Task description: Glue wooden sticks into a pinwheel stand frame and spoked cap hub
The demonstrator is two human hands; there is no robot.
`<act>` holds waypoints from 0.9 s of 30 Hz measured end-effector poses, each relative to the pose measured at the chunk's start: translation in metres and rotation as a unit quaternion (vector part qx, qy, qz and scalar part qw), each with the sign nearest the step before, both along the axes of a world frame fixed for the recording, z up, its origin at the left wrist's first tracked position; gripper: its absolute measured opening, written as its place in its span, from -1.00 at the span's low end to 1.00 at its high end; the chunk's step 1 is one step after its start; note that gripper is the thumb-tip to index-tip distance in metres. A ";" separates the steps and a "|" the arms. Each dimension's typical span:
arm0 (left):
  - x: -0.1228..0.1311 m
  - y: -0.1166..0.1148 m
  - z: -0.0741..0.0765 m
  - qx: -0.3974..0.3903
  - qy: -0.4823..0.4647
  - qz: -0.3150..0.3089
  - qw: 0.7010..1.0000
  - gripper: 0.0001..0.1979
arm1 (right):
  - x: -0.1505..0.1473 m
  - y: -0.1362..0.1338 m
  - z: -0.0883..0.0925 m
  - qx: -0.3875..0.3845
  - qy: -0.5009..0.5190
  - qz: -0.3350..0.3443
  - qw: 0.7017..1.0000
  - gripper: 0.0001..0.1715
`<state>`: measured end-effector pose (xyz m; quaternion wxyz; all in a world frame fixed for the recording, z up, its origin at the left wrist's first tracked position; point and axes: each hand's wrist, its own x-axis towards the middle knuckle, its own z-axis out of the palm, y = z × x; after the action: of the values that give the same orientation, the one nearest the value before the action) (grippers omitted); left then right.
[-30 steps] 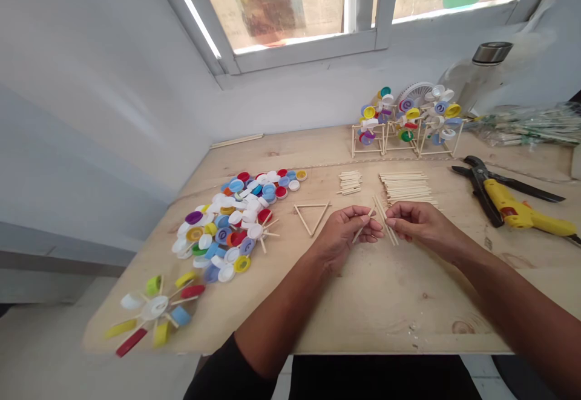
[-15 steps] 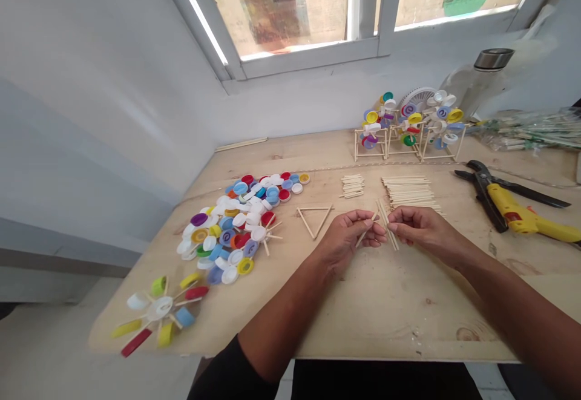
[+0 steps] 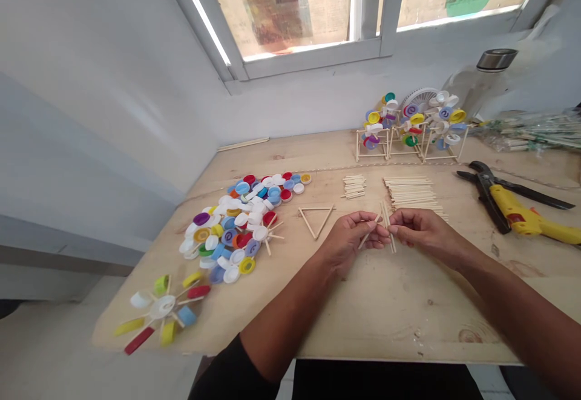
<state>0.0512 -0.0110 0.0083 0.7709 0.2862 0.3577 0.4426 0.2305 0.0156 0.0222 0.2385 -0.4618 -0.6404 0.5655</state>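
My left hand [image 3: 351,239] and my right hand [image 3: 420,230] meet over the middle of the wooden table [image 3: 363,303]. Both pinch thin wooden sticks [image 3: 387,226] between their fingertips. One stick slants out below my left fingers; a small bundle stands nearly upright at my right fingertips. A stick triangle [image 3: 316,219] lies flat just left of my left hand. Behind my hands lie a pile of long sticks [image 3: 411,193] and a smaller pile of short sticks [image 3: 354,186].
A heap of coloured bottle caps [image 3: 240,224] covers the table's left. A cap pinwheel [image 3: 161,309] lies at the front left corner. Finished cap wheels on stick frames [image 3: 411,126] stand at the back. A yellow glue gun [image 3: 529,218] and black pliers [image 3: 488,191] lie right.
My hands have drawn closer together, and the bundle in my right hand has turned more upright. The view has drifted slightly; nothing on the table has moved.
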 end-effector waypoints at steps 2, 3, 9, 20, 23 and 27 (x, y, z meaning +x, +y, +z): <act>0.000 0.000 0.000 0.000 -0.001 0.001 1.000 -0.68 | 0.000 0.000 -0.001 0.001 -0.003 0.004 1.000 -0.54; 0.000 0.000 0.000 0.000 -0.002 0.002 1.000 -0.68 | 0.000 0.000 -0.001 0.003 -0.005 0.006 1.000 -0.53; 0.001 -0.001 -0.002 0.006 -0.003 0.002 1.000 -0.68 | 0.001 0.000 -0.005 0.024 -0.010 0.014 1.000 -0.55; 0.002 0.002 -0.007 0.086 0.072 -0.023 0.993 -0.65 | 0.001 0.001 -0.012 0.020 -0.012 0.006 1.000 -0.62; 0.001 0.003 -0.006 0.111 0.097 -0.009 0.989 -0.66 | 0.000 -0.001 -0.007 0.001 -0.010 0.014 1.000 -0.63; 0.000 0.003 -0.004 0.154 0.151 0.017 0.976 -0.70 | -0.001 -0.004 0.001 -0.028 0.000 0.022 0.999 -0.62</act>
<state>0.0513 -0.0078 0.0039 0.6470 0.4590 0.4023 0.4571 0.2292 0.0113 0.0234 0.2128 -0.4545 -0.6340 0.5883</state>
